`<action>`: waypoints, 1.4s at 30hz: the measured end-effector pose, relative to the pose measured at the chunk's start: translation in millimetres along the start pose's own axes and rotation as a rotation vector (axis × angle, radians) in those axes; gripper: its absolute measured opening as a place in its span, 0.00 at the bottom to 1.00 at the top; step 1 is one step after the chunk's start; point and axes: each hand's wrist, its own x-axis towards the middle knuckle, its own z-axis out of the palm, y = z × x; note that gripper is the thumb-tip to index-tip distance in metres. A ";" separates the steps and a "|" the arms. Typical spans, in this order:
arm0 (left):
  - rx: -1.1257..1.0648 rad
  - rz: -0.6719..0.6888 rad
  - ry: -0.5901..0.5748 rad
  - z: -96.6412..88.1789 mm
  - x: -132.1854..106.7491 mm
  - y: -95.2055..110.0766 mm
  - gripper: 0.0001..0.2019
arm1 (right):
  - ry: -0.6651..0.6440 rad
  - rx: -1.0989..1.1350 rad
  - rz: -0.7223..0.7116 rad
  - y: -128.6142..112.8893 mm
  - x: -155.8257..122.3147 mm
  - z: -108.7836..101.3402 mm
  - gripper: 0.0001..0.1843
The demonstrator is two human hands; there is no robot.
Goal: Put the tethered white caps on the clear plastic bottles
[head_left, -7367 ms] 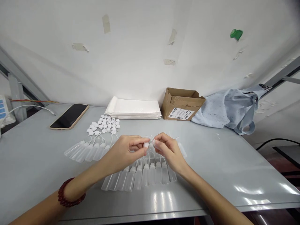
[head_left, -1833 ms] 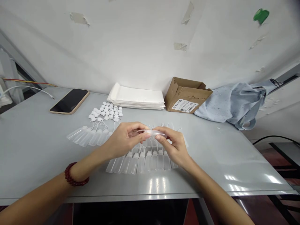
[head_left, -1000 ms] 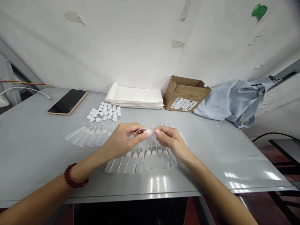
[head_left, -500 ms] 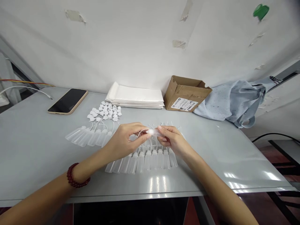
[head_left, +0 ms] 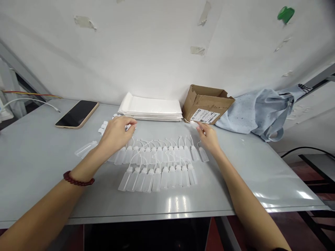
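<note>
My left hand (head_left: pixel 115 132) reaches over the heap of small white caps (head_left: pixel 102 129), its fingers curled down onto them; what they grip is hidden. My right hand (head_left: pixel 208 138) stretches toward the cardboard box (head_left: pixel 206 104), fingers drawn together with a small white bit at their tips. Between the hands lie two rows of small translucent squeeze bottles with tethered caps, a back row (head_left: pixel 162 153) and a front row (head_left: pixel 157 176). More bottles (head_left: pixel 85 149) lie at the left, partly behind my left wrist.
A phone (head_left: pixel 77 114) lies at the back left beside a white cable (head_left: pixel 31 101). A stack of white pouches (head_left: pixel 150 108) sits against the wall. A blue cloth bag (head_left: pixel 261 113) is heaped right of the box. The grey table (head_left: pixel 261 167) ends near me.
Both hands were pinching one bottle and its cap together over the rows. They have now parted: the left moved back-left to the caps, the right back-right toward the box.
</note>
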 end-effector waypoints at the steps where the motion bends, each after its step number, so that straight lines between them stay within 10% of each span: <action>1: 0.063 0.011 -0.011 -0.1 2.4 -4.8 0.16 | 0.001 -0.009 -0.002 1.9 1.0 2.0 0.23; 11: 0.286 0.050 -0.142 2.9 10.8 -31.2 0.17 | 0.039 -0.026 -0.027 -10.1 -0.3 -14.1 0.18; 29: 0.342 0.029 -0.207 5.2 6.6 -27.8 0.13 | -0.494 0.007 0.191 -17.9 -11.4 -61.4 0.07; 42: 0.345 0.044 -0.233 13.0 8.1 -26.6 0.17 | -0.768 -0.052 0.302 -25.4 -17.5 -72.6 0.16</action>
